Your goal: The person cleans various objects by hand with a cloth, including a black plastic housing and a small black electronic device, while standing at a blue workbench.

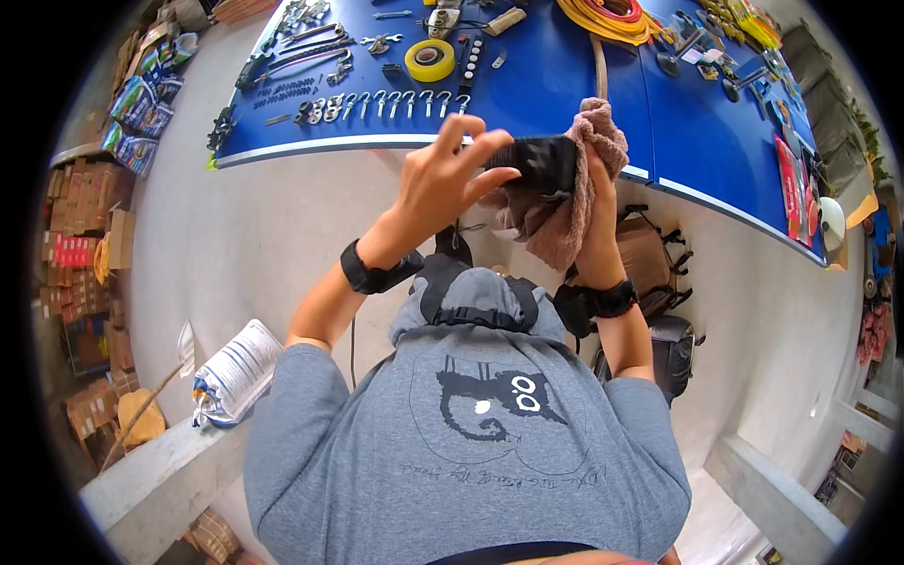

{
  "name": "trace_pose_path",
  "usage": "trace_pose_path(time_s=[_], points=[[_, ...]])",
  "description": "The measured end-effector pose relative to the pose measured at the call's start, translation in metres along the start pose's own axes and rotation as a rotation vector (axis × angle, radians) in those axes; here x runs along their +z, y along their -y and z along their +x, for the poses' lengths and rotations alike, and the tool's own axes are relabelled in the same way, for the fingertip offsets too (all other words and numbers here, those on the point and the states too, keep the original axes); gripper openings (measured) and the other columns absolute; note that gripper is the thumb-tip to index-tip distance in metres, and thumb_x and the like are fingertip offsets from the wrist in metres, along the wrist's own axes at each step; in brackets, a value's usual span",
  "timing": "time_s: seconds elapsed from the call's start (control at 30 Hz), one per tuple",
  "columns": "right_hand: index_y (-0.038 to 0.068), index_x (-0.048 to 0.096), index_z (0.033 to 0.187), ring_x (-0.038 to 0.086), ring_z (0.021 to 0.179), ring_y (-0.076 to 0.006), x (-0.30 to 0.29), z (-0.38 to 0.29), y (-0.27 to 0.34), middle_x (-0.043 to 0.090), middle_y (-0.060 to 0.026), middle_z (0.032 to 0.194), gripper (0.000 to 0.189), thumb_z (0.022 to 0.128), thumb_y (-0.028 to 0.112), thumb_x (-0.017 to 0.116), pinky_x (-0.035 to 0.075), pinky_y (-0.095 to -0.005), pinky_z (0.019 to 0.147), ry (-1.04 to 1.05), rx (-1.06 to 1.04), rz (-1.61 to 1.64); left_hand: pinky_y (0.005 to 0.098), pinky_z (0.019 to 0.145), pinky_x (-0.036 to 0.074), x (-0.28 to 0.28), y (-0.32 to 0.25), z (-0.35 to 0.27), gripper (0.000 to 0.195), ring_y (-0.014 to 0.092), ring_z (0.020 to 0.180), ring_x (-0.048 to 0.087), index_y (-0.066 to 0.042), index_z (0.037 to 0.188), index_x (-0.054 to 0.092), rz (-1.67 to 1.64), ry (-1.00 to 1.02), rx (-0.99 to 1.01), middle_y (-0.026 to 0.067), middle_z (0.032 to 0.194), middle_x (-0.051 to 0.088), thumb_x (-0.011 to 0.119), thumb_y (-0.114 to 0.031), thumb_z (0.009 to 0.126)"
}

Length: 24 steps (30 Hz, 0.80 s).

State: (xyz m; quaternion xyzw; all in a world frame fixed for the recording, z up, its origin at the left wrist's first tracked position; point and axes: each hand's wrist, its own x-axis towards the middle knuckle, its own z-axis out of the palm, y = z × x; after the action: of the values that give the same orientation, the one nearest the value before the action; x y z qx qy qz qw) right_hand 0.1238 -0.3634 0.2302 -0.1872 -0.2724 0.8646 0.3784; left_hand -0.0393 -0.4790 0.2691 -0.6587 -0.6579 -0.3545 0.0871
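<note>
My left hand (441,173) has its thumb and index finger at the left end of a glossy black object (540,164), with the other fingers raised. A dusty pink cloth (568,226) is bunched in my right hand (599,205), against the object's right end. Both hands are over the near edge of a blue table (537,92). What the black object is cannot be told. A wooden handle (600,67) shows just behind the cloth. On the table lie a row of metal hooks (411,104), a roll of yellow tape (429,61) and a black power strip (469,65).
Coiled yellow and red hose (611,21) lies at the table's back. Hand tools (311,53) are at the left, more hardware at the right. A brown chair (639,258) stands below the table's edge. A white printed bag (236,371) rests on a ledge at lower left, near cardboard boxes (81,201).
</note>
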Motion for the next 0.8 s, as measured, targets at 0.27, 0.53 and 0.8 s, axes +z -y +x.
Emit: trace_pose_path(time_s=[0.27, 0.53, 0.8], points=[[0.005, 0.05, 0.123, 0.054, 0.106, -0.0174, 0.023, -0.011, 0.004, 0.057, -0.0074, 0.115, 0.038, 0.092, 0.028, 0.049, 0.04, -0.0304, 0.096, 0.042, 0.157, 0.07, 0.0253, 0.061, 0.049, 0.016, -0.005, 0.009, 0.044, 0.013, 0.08, 0.06, -0.005, 0.103, 0.059, -0.361, -0.228, -0.03, 0.0073, 0.094, 0.06, 0.08, -0.021, 0.068], [0.001, 0.05, 0.121, 0.057, 0.102, -0.0179, 0.017, -0.01, 0.029, 0.057, -0.0101, 0.114, 0.045, 0.082, 0.021, 0.063, 0.044, -0.0293, 0.092, 0.078, -0.088, -0.19, 0.0175, 0.05, 0.031, 0.022, 0.001, 0.002, 0.02, 0.0, 0.06, 0.039, -0.001, 0.095, 0.06, -1.12, -0.218, -0.595, -0.0088, 0.068, 0.049, 0.058, -0.021, 0.091], [-0.001, 0.04, 0.127, 0.057, 0.102, -0.0228, 0.043, -0.003, -0.009, 0.057, -0.014, 0.114, 0.067, 0.073, 0.019, 0.075, 0.045, -0.0315, 0.089, 0.188, -0.729, -0.788, 0.026, 0.064, 0.045, 0.035, -0.025, 0.014, 0.029, 0.011, 0.072, 0.055, 0.001, 0.095, 0.059, -0.864, -0.28, -0.472, 0.0069, 0.078, 0.063, 0.047, -0.026, 0.095]])
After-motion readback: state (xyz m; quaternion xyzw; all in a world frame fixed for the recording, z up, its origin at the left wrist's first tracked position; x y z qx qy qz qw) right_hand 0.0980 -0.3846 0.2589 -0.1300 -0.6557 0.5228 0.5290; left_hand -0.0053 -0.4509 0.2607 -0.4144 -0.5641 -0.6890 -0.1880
